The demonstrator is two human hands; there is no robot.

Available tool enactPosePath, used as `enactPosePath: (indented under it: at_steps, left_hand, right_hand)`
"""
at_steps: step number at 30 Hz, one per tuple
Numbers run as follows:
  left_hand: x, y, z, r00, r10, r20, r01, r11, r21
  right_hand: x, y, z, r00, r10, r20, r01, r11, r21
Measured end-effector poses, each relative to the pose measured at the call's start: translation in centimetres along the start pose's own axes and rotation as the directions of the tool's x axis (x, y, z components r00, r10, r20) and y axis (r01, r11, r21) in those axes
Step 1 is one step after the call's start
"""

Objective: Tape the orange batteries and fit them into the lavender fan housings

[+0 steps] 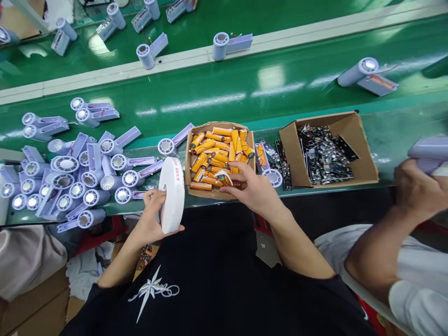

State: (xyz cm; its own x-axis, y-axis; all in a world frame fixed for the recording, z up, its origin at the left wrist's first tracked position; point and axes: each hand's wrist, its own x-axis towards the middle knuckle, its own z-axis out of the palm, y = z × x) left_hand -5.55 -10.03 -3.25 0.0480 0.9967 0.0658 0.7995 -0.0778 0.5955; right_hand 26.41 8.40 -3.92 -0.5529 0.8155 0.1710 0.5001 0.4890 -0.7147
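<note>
My left hand (154,217) grips a large roll of white tape (174,196) with red print on its edge, held upright in front of the bench. Over a cardboard box (221,193), my right hand (257,189) pinches a small white piece of tape (223,177). Orange-wrapped batteries (217,156) with thin wires fill this box. Whether the tape piece touches a battery under my fingers, I cannot tell. Just right of the box lies a lilac fan housing (273,177) with an orange battery in its handle.
Many lilac fan housings (65,179) are piled at the left. Another cardboard box (367,163) holds black circuit boards (324,158). The green conveyor (196,98) beyond carries more housings. At the right edge, a co-worker's hand (420,186) grips a lilac housing (429,148).
</note>
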Motion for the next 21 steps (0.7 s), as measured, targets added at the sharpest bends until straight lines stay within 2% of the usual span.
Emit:
enactPosePath:
  at_steps: [3,5,10,16,21]
  left_hand:
    - [0.4,0.3,0.1,0.999,0.036,-0.006,-0.036,0.999,-0.012]
    - [0.6,0.5,0.1,0.997,0.076,-0.030,-0.077,0.997,-0.021]
    - [1.1,0.4,0.5,0.990,0.096,-0.104,-0.091,0.994,0.057]
    - [2.5,0.2,1.2,0.971,0.136,-0.196,-0.114,0.986,0.118]
    - [3.7,0.4,1.8,0.967,0.164,-0.197,-0.125,0.972,0.198]
  right_hand:
    - [-0.2,0.1,0.3,0.996,-0.037,0.076,0.046,0.993,-0.111]
    - [-0.3,0.1,0.5,0.993,-0.073,0.095,0.084,0.990,-0.111]
    - [-0.5,0.0,0.6,1.000,-0.006,0.003,0.006,1.000,0.001]
    - [-1.2,0.2,0.4,0.983,-0.172,-0.071,0.171,0.985,-0.020]
    - [-2.5,0.4,0.6,0.987,-0.135,-0.087,0.137,0.990,0.013]
